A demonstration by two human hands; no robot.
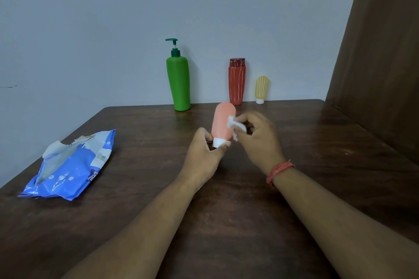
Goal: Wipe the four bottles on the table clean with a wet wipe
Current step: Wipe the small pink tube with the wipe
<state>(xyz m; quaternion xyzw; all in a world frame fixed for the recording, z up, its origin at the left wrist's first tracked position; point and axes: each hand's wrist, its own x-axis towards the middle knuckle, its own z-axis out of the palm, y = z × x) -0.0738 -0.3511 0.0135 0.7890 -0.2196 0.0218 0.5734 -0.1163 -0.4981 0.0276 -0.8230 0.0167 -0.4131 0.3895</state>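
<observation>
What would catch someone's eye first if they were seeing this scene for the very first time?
Probably the two hands at centre: the left hand holds a pink bottle by its white cap end, while the right hand presses a white wet wipe against its side. Behind them, against the wall, stand a green pump bottle, a red bottle and a small yellow bottle. A torn-open blue wipes pack lies at the left.

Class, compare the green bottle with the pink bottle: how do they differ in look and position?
The green bottle has a pump top; the pink bottle has a white cap. The green bottle is taller. The green bottle stands alone at the far table edge; the pink bottle is gripped cap-down by the left hand while the right hand presses a wipe on it. Both are plain-coloured.
</observation>
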